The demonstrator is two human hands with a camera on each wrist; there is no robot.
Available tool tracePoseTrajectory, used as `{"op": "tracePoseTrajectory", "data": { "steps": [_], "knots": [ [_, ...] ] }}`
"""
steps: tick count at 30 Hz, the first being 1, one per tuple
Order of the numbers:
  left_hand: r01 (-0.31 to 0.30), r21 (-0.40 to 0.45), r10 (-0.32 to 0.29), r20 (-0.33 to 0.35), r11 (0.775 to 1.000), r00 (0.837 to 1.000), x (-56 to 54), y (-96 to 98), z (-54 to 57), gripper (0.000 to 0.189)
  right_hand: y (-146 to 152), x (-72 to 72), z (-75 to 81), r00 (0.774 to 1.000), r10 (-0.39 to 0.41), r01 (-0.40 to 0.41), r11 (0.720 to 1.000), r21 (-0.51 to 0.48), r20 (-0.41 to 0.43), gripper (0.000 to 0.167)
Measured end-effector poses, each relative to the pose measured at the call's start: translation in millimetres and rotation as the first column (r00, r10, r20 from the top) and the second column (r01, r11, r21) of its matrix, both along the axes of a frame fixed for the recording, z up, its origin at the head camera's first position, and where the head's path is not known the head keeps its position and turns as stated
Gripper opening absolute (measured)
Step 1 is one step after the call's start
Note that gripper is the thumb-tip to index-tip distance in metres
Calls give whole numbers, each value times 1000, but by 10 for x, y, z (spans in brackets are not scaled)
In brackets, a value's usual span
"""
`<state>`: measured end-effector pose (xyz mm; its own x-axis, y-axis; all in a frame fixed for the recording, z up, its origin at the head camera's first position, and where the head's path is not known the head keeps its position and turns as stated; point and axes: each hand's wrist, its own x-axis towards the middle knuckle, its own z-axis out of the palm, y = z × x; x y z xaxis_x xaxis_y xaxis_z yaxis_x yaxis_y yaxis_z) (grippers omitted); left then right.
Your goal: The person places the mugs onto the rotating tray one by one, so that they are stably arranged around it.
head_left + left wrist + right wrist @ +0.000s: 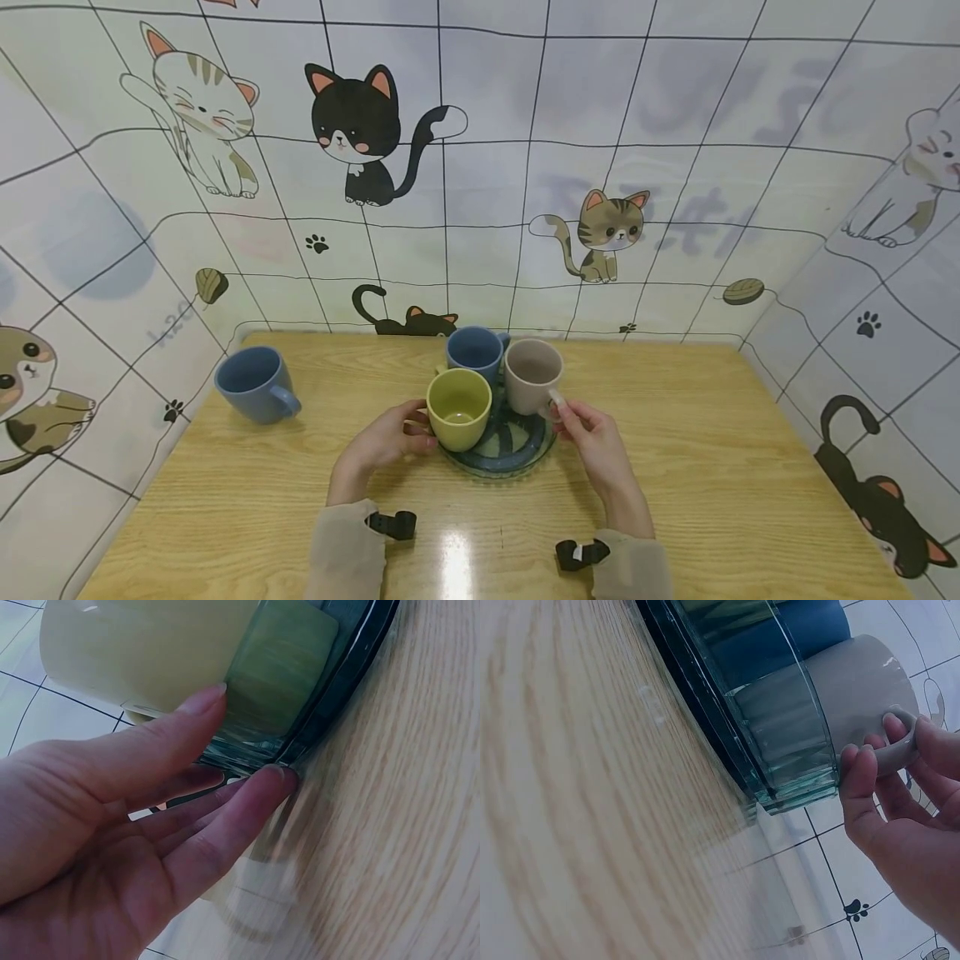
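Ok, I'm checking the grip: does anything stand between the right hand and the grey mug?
Nothing visible does: the right hand holds the grey mug directly by its handle. The glass dish rises in front of only the mug's lower part, below the handle.

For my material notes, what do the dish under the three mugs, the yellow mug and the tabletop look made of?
Dish: shiny, clear greenish glass or plastic; mugs show through it. Yellow mug: probably glazed ceramic, given its glossy inside. Tabletop: wood or wood-look laminate, semi-gloss, with grain and reflections.
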<state>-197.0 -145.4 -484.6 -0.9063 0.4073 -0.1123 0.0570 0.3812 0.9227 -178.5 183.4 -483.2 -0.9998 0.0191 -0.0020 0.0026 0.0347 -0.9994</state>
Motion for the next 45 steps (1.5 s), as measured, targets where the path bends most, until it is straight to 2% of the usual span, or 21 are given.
{"op": "tracePoseTrajectory", "data": {
  "steps": [10, 21, 29, 35, 45],
  "knots": [
    [25, 17, -25, 12, 1000, 1000, 14, 7, 4, 66, -34, -20, -25, 1000, 0, 0, 999, -33, 3, 31],
    [10, 25, -11, 27, 1000, 1000, 22, -35, 0, 66, -53, -26, -15, 1000, -9, 10, 1000, -26, 27, 34],
    [-90, -54, 91, 17, 994, 996, 57, -112, 45, 64, -45, -37, 6, 999, -35, 35, 999, -11, 23, 33],
    [-140, -99, 141, 2, 985, 990, 62, -214, 73, 61, 3, -31, 16, 997, -62, 62, 998, 9, 39, 34],
    [-192, -79, 192, -2, 978, 981, 95, -313, 135, 55, 46, -31, 0, 991, -110, 111, 994, -5, 75, 31]
  ]
}}
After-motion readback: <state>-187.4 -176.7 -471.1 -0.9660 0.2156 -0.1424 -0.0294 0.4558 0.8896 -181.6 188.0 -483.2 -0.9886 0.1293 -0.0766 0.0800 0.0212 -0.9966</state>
